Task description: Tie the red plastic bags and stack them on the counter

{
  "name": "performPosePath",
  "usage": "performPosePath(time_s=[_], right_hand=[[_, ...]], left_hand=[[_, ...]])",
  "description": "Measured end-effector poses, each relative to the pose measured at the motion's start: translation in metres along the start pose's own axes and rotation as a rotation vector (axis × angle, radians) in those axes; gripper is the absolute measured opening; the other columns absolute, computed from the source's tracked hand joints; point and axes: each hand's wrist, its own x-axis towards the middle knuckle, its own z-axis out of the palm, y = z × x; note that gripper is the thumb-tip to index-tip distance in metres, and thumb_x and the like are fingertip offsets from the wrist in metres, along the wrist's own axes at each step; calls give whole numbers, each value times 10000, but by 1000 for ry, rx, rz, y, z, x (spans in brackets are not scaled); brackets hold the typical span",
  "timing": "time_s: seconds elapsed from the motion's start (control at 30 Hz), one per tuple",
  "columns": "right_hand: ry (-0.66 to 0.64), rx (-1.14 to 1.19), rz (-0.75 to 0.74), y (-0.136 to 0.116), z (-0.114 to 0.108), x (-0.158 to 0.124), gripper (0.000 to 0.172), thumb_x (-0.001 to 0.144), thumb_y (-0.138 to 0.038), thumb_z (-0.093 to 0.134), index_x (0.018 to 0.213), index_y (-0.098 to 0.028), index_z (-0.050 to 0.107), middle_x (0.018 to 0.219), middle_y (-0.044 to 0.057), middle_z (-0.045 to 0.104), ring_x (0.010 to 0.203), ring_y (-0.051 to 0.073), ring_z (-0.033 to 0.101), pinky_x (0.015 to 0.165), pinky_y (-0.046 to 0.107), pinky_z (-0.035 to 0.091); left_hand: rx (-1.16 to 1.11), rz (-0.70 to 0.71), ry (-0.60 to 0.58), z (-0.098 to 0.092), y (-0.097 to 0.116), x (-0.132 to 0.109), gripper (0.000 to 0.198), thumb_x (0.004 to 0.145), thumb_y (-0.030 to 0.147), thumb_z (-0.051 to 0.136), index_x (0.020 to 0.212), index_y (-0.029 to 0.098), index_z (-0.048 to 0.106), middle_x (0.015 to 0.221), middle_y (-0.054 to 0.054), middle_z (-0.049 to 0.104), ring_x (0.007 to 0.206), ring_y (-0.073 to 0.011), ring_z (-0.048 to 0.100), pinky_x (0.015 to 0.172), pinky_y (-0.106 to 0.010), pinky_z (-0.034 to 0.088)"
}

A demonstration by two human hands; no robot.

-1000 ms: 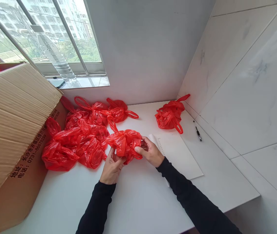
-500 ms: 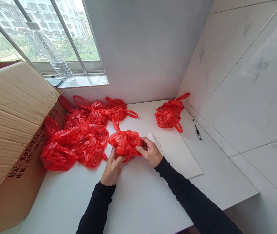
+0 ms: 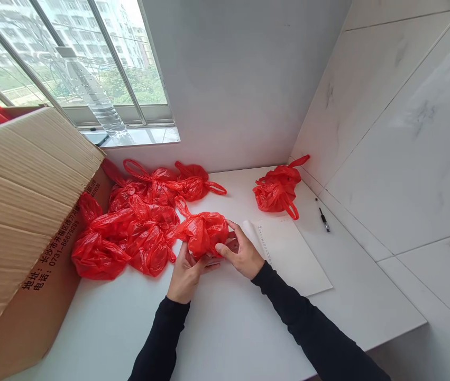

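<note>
A bunched red plastic bag point(image 3: 203, 232) sits between both my hands, just above the white table point(image 3: 225, 328). My left hand point(image 3: 187, 272) cups it from below and the left, fingers curled against the plastic. My right hand point(image 3: 239, 250) grips its right side, thumb and fingers pinching the bag. One bag handle sticks up toward the far left. Both sleeves are black.
A pile of several red bags point(image 3: 137, 222) lies left of my hands, beside a tipped cardboard box point(image 3: 22, 211). Another red bag point(image 3: 278, 188) rests near the back right corner. A white sheet point(image 3: 292, 254) and a pen point(image 3: 323, 216) lie to the right. A clear bottle point(image 3: 90, 90) stands on the window sill.
The bag has been gathered into a tighter ball between my hands. My left hand has slid further under it and my right thumb has shifted along its side.
</note>
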Motion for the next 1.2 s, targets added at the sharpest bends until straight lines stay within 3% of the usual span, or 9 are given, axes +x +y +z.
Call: performPosePath(time_s=[0.2, 0.37, 0.43, 0.57, 0.73, 0.87, 1.0, 1.1, 1.2], right_hand=[[125, -185, -72, -5, 9, -7, 705, 826, -371, 687, 1443, -241, 371, 1120, 68, 545, 807, 154, 583, 670, 292, 544], [-71, -247, -131, -13, 6, -11, 196, 880, -183, 546, 1041, -200, 656, 803, -3, 589, 679, 137, 547, 642, 273, 469], [-52, -285, -141, -16, 1, -15, 172, 884, -161, 526, 977, -199, 665, 786, -1, 591, 682, 144, 547, 646, 281, 452], [-24, -333, -170, -24, -6, -31, 147, 881, -160, 544, 971, -201, 653, 870, 24, 610, 750, 162, 581, 705, 300, 478], [-35, -371, -212, -32, -14, -53, 104, 894, -183, 571, 973, -209, 633, 973, 45, 619, 896, 190, 581, 818, 332, 486], [-21, -411, -229, -41, -25, -65, 227, 976, -319, 499, 794, -208, 576, 832, 22, 567, 784, 172, 546, 728, 305, 451], [-17, -352, -230, -54, -21, -63, 363, 1025, -373, 372, 741, -211, 530, 771, 4, 532, 694, 146, 501, 657, 280, 404], [-37, -292, -165, -53, -7, -50, 383, 1021, -439, 359, 755, -212, 517, 764, 1, 546, 687, 142, 506, 626, 265, 390], [-91, -390, -75, -41, 7, -39, 390, 989, -485, 410, 716, -214, 475, 687, -19, 510, 619, 138, 468, 573, 259, 338]], left_hand=[[427, 132, 219, 7, -6, -7, 444, 833, 355, 616, 1227, 217, 464, 634, 55, 595, 428, -109, 493, 444, -227, 397], [741, 107, 75, -5, 8, -33, 245, 803, 293, 542, 1038, 230, 569, 615, 64, 536, 497, -118, 450, 522, -249, 373], [733, 119, 171, -17, 21, -36, 224, 803, 312, 492, 991, 226, 579, 685, 38, 568, 535, -129, 482, 545, -260, 398], [546, -79, 469, -30, 47, -12, 318, 816, 515, 463, 871, 214, 548, 593, 38, 499, 426, -128, 416, 402, -240, 291], [523, -238, 384, -18, 57, 32, 383, 757, 580, 551, 650, 215, 510, 376, 81, 314, 285, -104, 257, 330, -225, 160], [538, -93, 429, -9, 63, 43, 348, 841, 486, 450, 627, 215, 495, 341, 79, 292, 268, -104, 259, 329, -216, 183], [561, 122, 496, 2, 95, 55, 377, 900, 507, 378, 708, 214, 517, 409, 51, 405, 327, -135, 398, 372, -241, 324], [614, 317, 579, 11, 122, 63, 398, 917, 532, 408, 788, 199, 586, 577, 13, 538, 478, -138, 509, 516, -261, 438], [812, 504, 549, 19, 116, 53, 420, 966, 490, 345, 966, 198, 648, 746, -37, 645, 684, -184, 616, 719, -316, 507]])
